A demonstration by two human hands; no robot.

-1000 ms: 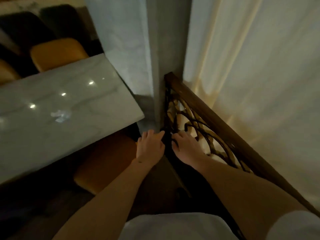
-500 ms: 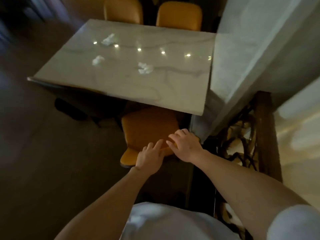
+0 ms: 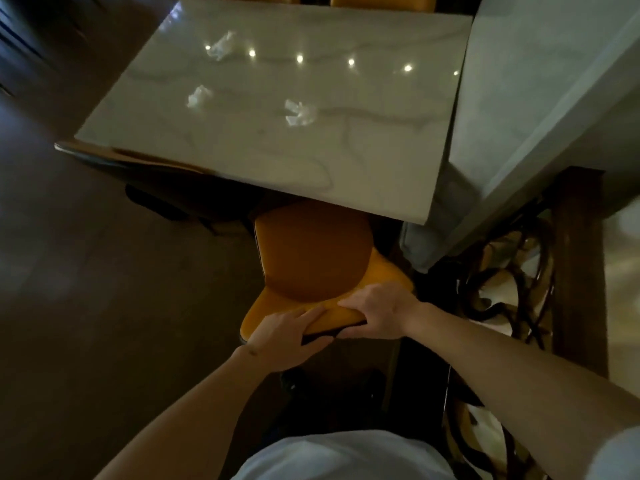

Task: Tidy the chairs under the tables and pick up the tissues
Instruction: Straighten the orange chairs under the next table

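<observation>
An orange padded chair stands at the near edge of a pale marble table, its seat partly under the top. My left hand and my right hand both grip the top of its backrest, side by side. Three crumpled white tissues lie on the table: one at the far left, one at the left, one near the middle.
Two more orange chairs show at the table's far side. A pale wall corner abuts the table on the right. A dark wooden rail with scrolled metalwork runs along my right. Dark wooden floor spreads to the left.
The view swung from the rail and curtain to the table. Both hands left the railing, came to the chair's backrest and closed on it.
</observation>
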